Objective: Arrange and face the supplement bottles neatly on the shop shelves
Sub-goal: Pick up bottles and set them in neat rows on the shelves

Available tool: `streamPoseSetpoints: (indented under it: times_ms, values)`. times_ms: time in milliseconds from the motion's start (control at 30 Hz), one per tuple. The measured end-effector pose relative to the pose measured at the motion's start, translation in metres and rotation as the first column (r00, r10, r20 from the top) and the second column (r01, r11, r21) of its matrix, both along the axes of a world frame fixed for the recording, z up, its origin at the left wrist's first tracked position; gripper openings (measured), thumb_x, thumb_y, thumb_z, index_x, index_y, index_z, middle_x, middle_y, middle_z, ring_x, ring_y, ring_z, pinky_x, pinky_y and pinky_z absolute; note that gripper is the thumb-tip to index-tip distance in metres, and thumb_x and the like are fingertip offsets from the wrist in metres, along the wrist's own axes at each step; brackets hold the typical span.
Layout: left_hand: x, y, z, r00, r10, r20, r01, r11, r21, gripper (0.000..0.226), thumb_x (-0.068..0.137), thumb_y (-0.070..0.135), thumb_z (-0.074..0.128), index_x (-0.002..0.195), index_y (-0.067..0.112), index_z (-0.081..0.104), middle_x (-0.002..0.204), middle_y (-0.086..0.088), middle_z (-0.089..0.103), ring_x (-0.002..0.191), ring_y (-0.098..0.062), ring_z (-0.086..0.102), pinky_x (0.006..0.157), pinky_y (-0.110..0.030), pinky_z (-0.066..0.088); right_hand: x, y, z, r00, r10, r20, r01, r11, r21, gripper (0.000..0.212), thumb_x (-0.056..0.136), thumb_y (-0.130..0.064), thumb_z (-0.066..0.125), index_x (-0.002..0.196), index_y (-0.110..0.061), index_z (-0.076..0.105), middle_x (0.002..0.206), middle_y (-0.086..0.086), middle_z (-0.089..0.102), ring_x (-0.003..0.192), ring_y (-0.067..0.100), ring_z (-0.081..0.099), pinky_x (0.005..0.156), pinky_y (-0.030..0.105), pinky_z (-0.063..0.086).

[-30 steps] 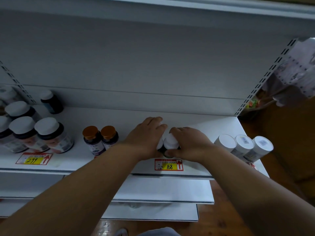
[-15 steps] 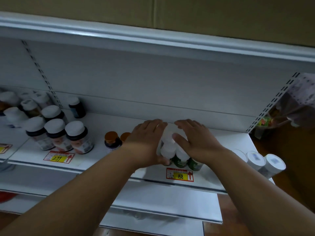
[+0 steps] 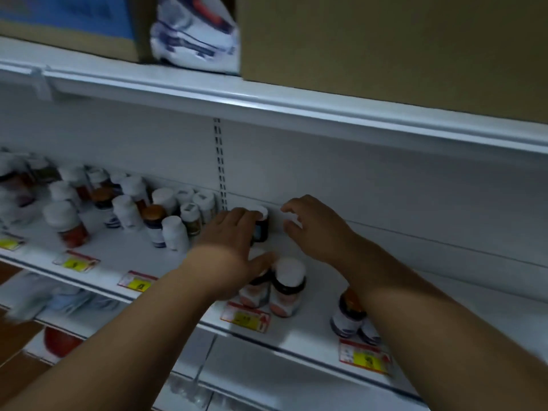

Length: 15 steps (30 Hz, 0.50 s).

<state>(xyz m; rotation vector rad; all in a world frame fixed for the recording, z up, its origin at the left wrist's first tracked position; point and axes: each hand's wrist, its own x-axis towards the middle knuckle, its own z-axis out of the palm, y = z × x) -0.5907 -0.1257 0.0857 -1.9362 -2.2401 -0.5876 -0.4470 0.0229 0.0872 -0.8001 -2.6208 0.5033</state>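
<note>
A dark bottle with a white cap (image 3: 262,229) stands at the back of the white shelf (image 3: 311,330). My left hand (image 3: 234,247) lies spread against its left side, fingertips on the cap and thumb down by two white-capped bottles with reddish labels (image 3: 287,287) at the front. Just right of the dark bottle hovers my right hand (image 3: 315,229), fingers curled. A small white patch shows between its fingertips, and I cannot tell what it is. Two orange-capped bottles (image 3: 349,314) stand partly behind my right forearm.
Many mixed bottles (image 3: 166,215) crowd the shelf to the left, blurred. Price tags (image 3: 246,317) line the front lip. The shelf above (image 3: 267,102) carries cardboard boxes (image 3: 385,48) and a white-and-blue bag (image 3: 195,34). Lower shelves jut out below.
Both hands have left the cluster of white-capped bottles above the 168 tag and moved left and back to the dark bottle. The view has swung up and left.
</note>
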Motion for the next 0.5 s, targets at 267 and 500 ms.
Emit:
streamPoseSetpoints:
  times_ms: [267, 500]
  values:
    - [-0.099, 0.012, -0.009, 0.994, -0.065, 0.089, 0.077, 0.987, -0.14, 0.075, 0.084, 0.069, 0.047, 0.145, 0.028, 0.03, 0.146, 0.0, 0.036, 0.133, -0.023, 0.032, 0.106, -0.035, 0.028, -0.128, 0.04, -0.039, 0.908, -0.043, 0.417, 0.038, 0.999, 0.021, 0.04, 0.099, -0.019, 0.047, 0.138, -0.009, 0.048, 0.14, 0.016, 0.043, 0.124, 0.031, 0.046, 0.103, 0.041, 0.038]
    - [-0.122, 0.021, -0.035, 0.964, -0.182, 0.192, 0.209, 0.969, -0.135, 0.067, 0.088, 0.061, 0.05, 0.143, 0.026, 0.036, 0.14, 0.001, 0.042, 0.129, -0.02, 0.038, 0.105, -0.034, 0.034, -0.126, 0.055, -0.047, 0.933, -0.132, 0.335, 0.064, 0.977, 0.205, 0.005, 0.089, -0.007, 0.052, 0.087, -0.007, 0.057, 0.093, 0.019, 0.061, 0.079, 0.022, 0.053, 0.07, 0.038, 0.043]
